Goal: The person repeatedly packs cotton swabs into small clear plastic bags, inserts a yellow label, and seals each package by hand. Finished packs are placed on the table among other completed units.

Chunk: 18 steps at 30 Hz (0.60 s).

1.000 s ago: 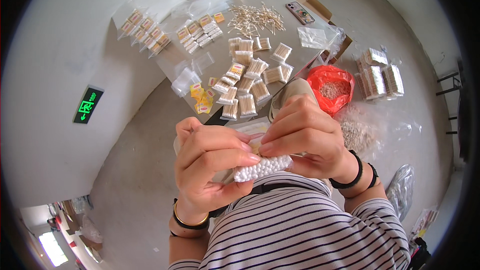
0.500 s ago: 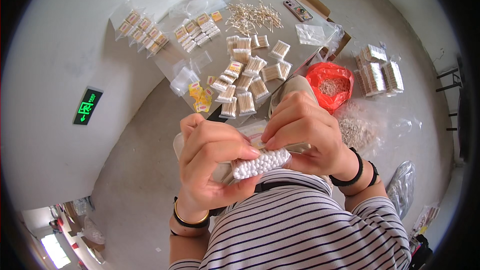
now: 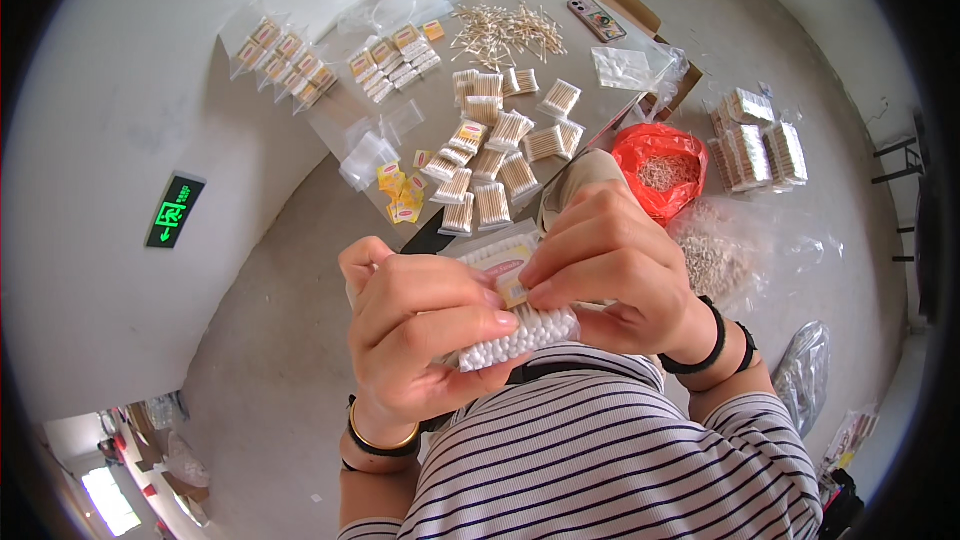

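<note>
Close in front of my body, my left hand [image 3: 420, 320] grips a bundle of cotton swabs [image 3: 520, 340] in clear film, its white cotton tips facing me. The thumb lies along the top edge, other fingers behind and below. My right hand [image 3: 615, 265] is closed at the bundle's right end, its fingertips pinching a small yellow label card [image 3: 513, 288] against the swabs. The right thumb is by the bundle's end, partly hidden. Just beyond the fingers shows a larger pale yellow printed piece with a red oval [image 3: 500, 258], mostly covered by my hands.
The table [image 3: 330, 120] holds swab bundles [image 3: 490, 165], loose swabs [image 3: 508, 35], yellow cards [image 3: 402, 195], packed bags [image 3: 280, 60] and a phone [image 3: 596, 19]. To the right are a red bag [image 3: 685, 155] of swabs, a clear bag [image 3: 715, 260] and stacked packs [image 3: 748, 150].
The bundle has tilted and shifted slightly down and left with my left hand. More of the yellow card and the printed piece beyond it now shows. My right hand has barely moved.
</note>
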### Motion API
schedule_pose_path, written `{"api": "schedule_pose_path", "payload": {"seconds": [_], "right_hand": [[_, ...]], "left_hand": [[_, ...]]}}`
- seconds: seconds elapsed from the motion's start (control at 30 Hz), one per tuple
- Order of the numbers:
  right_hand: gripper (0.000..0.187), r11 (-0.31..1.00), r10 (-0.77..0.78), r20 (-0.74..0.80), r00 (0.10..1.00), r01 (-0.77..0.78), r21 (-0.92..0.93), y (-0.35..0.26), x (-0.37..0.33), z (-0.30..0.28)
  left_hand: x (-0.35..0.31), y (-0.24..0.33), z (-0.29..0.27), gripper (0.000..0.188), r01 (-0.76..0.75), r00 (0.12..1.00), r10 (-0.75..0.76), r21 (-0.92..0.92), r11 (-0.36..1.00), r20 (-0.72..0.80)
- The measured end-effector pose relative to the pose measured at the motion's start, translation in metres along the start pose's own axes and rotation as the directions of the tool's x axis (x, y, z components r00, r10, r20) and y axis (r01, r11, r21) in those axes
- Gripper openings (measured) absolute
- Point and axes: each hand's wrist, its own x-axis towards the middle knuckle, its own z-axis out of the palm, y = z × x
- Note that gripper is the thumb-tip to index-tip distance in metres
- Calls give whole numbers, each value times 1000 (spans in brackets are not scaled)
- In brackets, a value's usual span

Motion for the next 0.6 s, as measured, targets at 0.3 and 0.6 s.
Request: {"api": "schedule_pose_path", "payload": {"seconds": [0.3, 0.6], "right_hand": [[33, 956, -217, -170, 961, 175, -234, 3, -5, 10], [29, 940, -264, -52, 963, 244, -240, 1, 1, 7]], "left_hand": [[-9, 14, -8, 31, -79, 994, 99, 292, 953, -54], [-9, 16, -16, 33, -114, 993, 118, 354, 928, 13]]}}
